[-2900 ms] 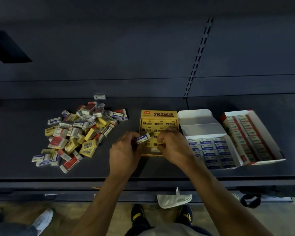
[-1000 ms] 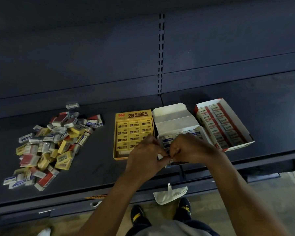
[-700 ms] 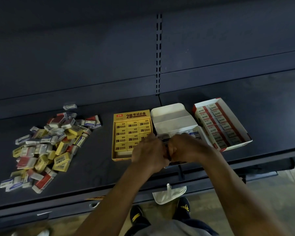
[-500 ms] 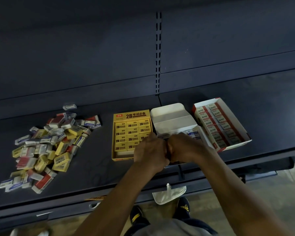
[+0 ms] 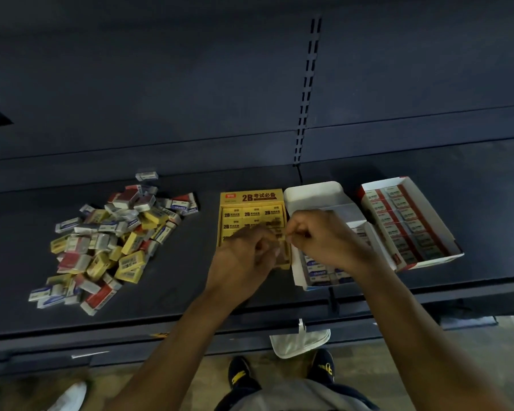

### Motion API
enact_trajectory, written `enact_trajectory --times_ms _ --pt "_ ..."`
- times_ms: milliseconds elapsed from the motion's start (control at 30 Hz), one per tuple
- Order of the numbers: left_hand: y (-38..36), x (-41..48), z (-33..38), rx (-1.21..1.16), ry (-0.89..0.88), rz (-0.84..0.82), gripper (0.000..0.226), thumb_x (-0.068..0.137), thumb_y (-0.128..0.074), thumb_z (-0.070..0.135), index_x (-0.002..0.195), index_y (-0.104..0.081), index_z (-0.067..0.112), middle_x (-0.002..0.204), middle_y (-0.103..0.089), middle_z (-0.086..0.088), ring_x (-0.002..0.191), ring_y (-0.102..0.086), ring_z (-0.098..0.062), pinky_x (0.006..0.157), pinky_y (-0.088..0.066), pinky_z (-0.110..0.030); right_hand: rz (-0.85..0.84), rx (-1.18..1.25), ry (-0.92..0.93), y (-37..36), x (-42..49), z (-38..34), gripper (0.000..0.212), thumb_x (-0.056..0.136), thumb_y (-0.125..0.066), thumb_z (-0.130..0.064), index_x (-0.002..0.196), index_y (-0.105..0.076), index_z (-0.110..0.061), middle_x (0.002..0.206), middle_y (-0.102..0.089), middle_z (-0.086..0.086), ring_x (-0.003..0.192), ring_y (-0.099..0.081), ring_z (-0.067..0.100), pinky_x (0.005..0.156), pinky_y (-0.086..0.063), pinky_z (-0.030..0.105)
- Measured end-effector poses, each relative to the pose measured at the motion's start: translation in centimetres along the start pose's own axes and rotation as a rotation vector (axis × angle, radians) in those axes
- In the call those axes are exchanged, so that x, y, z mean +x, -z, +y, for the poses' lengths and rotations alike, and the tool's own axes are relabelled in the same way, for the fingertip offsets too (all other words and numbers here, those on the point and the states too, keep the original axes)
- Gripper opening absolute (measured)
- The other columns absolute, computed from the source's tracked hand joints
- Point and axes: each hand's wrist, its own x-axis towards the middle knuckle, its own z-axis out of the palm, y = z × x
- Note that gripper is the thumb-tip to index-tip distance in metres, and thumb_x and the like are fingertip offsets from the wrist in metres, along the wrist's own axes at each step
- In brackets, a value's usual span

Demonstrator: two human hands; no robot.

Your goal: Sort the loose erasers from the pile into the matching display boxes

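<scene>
A pile of loose erasers [image 5: 107, 241] in yellow, red and blue-white wrappers lies on the left of the dark shelf [image 5: 175, 280]. To its right stand a yellow 2B display box [image 5: 250, 197], a white box [image 5: 312, 194] with blue-white erasers [image 5: 318, 272], and a red-trimmed box [image 5: 383, 183] with red-white erasers. My left hand [image 5: 244, 259] and right hand [image 5: 327, 238] hover with curled fingers where the yellow and white boxes meet. Their fingertips are almost touching. Blur hides whether anything is pinched between them.
One eraser [image 5: 146, 175] lies alone behind the pile, near the shelf's back wall. A slotted upright [image 5: 306, 84] runs up the back panel. A white cloth [image 5: 300, 342] hangs below the shelf's front edge, above my shoes [image 5: 241, 372]. Another person's white shoe [image 5: 69, 393] shows at bottom left.
Both hands carried a blue-white eraser from over the yellow box to the white box. They have since shifted slightly left to the two boxes' shared edge, and the eraser is no longer visible.
</scene>
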Motion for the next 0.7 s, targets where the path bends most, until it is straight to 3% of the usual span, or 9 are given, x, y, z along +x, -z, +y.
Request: enact_trajectory --times_ms 133,333,533,700 --pt "1.4 -0.9 -1.8 -0.017 0.025 0.045 0.015 0.085 -0.064 0.028 0.098 -0.067 0.022 0.09 -0.067 0.007 0.079 -0.064 -0.006 0.068 -0.057 -0.034 0.013 0.011 0.083 -1.8 0.9 -2.2 0.007 0.09 -0.057 -0.017 0.093 -0.064 -0.016 0.073 -0.055 -0.017 0.067 -0.056 -0.001 0.064 -0.044 0.018" --pt "3.7 -2.7 -5.2 0.087 0.042 0.153 0.031 0.081 -0.05 0.04 0.094 -0.069 0.019 0.082 -0.07 0.001 0.071 -0.067 -0.016 0.056 -0.056 -0.034 -0.017 0.044 0.132 -4.8 2.7 -5.7 0.008 0.088 -0.06 -0.015 0.092 -0.067 -0.016 0.086 -0.067 -0.006 0.078 -0.061 0.007 0.073 -0.049 0.025" --pt "6.2 -4.4 -8.8 0.311 0.129 0.209 0.026 0.068 -0.08 0.013 0.093 -0.071 0.011 0.082 -0.068 -0.011 0.063 -0.066 -0.027 0.051 -0.055 -0.032 -0.081 0.031 0.134 -7.8 4.5 -8.7 0.013 0.088 -0.061 -0.019 0.1 -0.067 -0.017 0.098 -0.07 -0.002 0.09 -0.065 0.01 0.079 -0.051 0.023" --pt "8.4 -6.2 -11.6 0.415 0.216 0.275 0.031 0.068 -0.078 0.007 0.097 -0.07 0.012 0.094 -0.066 -0.014 0.073 -0.065 -0.033 0.053 -0.052 -0.033 -0.12 -0.031 0.163 -10.2 6.2 -11.2 0.026 0.09 -0.059 -0.02 0.115 -0.062 -0.016 0.103 -0.069 0.0 0.097 -0.063 0.014 0.085 -0.05 0.029"
